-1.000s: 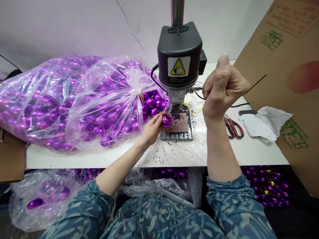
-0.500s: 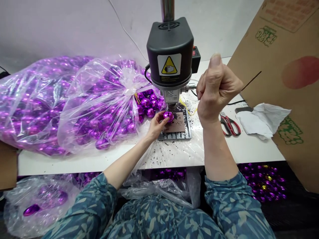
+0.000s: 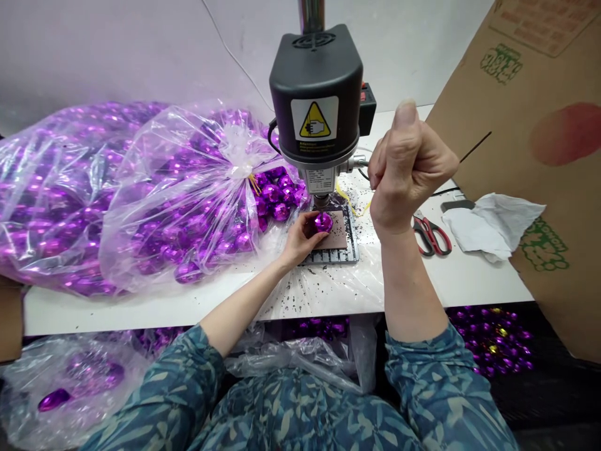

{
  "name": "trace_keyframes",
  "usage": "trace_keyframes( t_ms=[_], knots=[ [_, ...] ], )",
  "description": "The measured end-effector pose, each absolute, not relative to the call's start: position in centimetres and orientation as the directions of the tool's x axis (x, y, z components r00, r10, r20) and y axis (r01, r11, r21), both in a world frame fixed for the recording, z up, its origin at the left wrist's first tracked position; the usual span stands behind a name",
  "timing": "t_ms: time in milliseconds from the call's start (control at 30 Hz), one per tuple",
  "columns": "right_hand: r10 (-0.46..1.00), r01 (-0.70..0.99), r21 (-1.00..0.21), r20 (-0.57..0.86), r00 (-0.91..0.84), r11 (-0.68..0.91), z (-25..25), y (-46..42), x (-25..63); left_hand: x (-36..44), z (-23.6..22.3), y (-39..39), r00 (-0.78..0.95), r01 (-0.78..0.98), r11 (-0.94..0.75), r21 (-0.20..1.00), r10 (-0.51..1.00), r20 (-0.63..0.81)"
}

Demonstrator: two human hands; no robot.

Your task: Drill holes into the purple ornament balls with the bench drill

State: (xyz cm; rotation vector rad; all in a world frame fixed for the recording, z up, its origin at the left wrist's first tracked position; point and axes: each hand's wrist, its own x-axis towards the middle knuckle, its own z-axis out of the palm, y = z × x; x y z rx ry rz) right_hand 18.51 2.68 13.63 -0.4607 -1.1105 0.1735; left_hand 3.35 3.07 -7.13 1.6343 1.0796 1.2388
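My left hand [image 3: 303,239] pinches a shiny purple faceted ball [image 3: 323,223] between thumb and fingers. The ball rests on a brown board [image 3: 337,237] laid over the slotted metal base [image 3: 350,255] of a black drill press [image 3: 315,94]. Directly above the ball is the chuck, and a thin bit reaches down to the ball's top. Raised at the machine's right side, my right hand [image 3: 407,166] is closed in a fist around the press's feed lever, which the fingers mostly hide. A silver hub [image 3: 357,163] shows beside that fist.
Large clear bags [image 3: 141,200] of purple balls fill the table's left. Loose balls [image 3: 280,194] spill from one opening. Red-black scissors [image 3: 432,237] and white paper [image 3: 491,225] lie at right, before a cardboard box [image 3: 530,144]. Dark shavings [image 3: 300,288] litter the white tabletop.
My left hand has shifted slightly right and down with the ball, which now sits beneath the bit. My right fist stays almost in place.
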Motion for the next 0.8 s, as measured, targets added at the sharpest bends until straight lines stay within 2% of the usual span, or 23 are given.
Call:
trace_keyframes(
  t_ms=[100, 300, 600, 800],
  knots=[
    [0.359, 0.072, -0.428, 0.827, 0.433, 0.901, 13.5, 2.6, 18.6, 3.4, -7.6, 3.1, 0.162, 0.113, -0.296, 0.949, 0.947, 0.276],
    [0.389, 0.152, -0.494, 0.809, 0.441, 0.856, 13.4, 2.3, 18.6, 3.6, -7.8, 3.2, 0.147, 0.057, -0.279, 0.959, 0.952, 0.268],
    [0.374, 0.252, -0.483, 0.847, 0.378, 0.839, 15.6, 4.1, 18.8, 4.1, -7.8, 2.9, 0.137, 0.161, -0.349, 0.923, 0.934, 0.329],
    [0.386, 0.274, -0.506, 0.836, 0.391, 0.818, 15.6, 4.4, 18.7, 4.1, -8.3, 3.0, 0.147, 0.108, -0.402, 0.909, 0.911, 0.385]
  ],
)
